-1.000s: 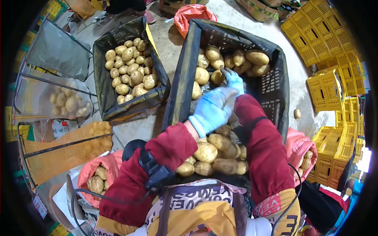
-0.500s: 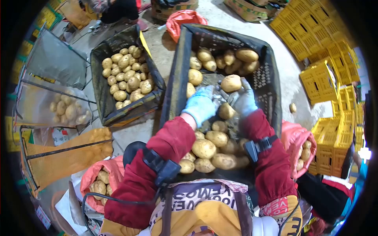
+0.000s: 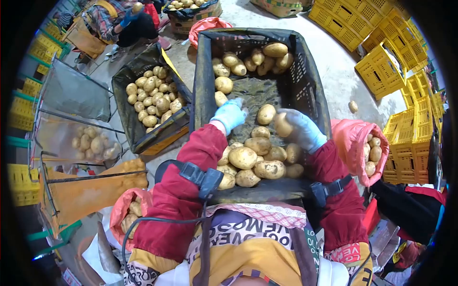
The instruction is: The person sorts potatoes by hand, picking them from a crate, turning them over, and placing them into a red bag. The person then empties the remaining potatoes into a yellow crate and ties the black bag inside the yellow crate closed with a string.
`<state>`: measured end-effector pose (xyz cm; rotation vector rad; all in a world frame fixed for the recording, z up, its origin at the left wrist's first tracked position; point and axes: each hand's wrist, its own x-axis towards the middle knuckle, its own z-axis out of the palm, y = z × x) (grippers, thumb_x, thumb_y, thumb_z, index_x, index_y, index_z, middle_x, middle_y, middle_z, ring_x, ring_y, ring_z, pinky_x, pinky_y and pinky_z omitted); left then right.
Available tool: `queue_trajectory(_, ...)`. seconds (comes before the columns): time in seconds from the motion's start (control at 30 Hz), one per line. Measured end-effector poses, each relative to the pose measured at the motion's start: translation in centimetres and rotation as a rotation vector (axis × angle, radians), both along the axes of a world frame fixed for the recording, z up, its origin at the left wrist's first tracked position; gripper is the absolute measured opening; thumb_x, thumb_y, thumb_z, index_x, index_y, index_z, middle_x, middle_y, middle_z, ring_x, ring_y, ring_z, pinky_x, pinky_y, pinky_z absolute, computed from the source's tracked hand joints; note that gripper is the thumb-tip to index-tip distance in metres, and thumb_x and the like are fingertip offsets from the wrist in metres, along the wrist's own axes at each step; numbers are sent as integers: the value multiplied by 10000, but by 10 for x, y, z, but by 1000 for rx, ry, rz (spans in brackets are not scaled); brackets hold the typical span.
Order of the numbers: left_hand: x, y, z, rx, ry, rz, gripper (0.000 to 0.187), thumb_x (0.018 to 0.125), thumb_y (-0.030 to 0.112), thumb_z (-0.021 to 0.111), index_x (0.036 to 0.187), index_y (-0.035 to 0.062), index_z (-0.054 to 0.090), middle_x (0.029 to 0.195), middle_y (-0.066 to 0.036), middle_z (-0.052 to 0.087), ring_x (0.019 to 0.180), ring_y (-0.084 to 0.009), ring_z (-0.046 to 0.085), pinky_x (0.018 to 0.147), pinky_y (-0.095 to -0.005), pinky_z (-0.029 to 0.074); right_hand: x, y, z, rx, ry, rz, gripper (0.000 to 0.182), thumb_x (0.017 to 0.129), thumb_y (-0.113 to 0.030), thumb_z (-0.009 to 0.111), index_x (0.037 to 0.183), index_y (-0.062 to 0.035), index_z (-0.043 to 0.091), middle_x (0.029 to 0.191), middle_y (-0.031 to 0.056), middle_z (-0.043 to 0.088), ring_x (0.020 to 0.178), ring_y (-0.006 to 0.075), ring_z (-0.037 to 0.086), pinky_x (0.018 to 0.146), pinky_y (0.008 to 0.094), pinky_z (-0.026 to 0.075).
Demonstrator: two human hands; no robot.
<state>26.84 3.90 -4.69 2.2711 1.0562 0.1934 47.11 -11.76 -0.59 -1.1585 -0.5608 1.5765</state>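
Both hands work inside a black crate tilted toward the person. The left hand, in a blue glove, hovers over the crate's left half with fingers curled loosely downward; it holds nothing that shows, though its palm is turned away, so a small potato tucked beneath cannot be ruled out. Just right of its fingertips lies a loose potato on the dark liner, close to the glove but apart from it.

The right hand, also gloved, is wrapped around a potato — fingers closed over its right side, the tuber's left end sticking out toward the crate's middle. This held potato sits just above the near pile, a heap of potatoes gathered against the crate's near wall between the two red sleeves. A second cluster, the far pile, rests against the far wall, and a bare stretch of liner separates the two.

Left of this crate stands a second crate, also lined in black and filled with smaller potatoes. Further left, a clear bag on a wire frame holds more. A pink sack of potatoes sits open beside the right arm, and another lies low on the left. Yellow crates are stacked at the right — one stray potato lies on the concrete near them. Another person crouches at the top left.
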Motion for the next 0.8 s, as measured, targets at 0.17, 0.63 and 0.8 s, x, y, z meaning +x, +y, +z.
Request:
queue_trajectory(0.17, 7, -23, 7, -65, 348, -375, 391, 872, 250, 553, 1190, 22, 544, 1118, -195, 607, 1025, -307, 594, 889, -358, 454, 4, -8, -11, -51, 647, -86, 584, 889, -423, 416, 1294, -3, 427, 1170, 272, 544, 986, 429, 587, 826, 521, 509)
queue_trajectory(0.63, 11, -26, 13, -149, 430, -430, 309, 711, 175, 589, 946, -5, 679, 981, -220, 648, 928, -353, 632, 824, -416, 491, 3, -3, 3, -77, 722, -86, 698, 854, -586, 431, 1248, -11, 475, 1009, 214, 594, 800, 332, 606, 582, 366, 529)
queue_trajectory(0.8, 11, -42, 10, -172, 515, -518, 324, 745, 209, 568, 989, 35, 689, 1035, -182, 653, 972, -311, 635, 836, -403, 496, 24, -6, -50, -191, -641, 411, 544, 836, -503, 548, 1103, -32, 602, 989, 157, 640, 862, 285, 622, 804, 400, 497)
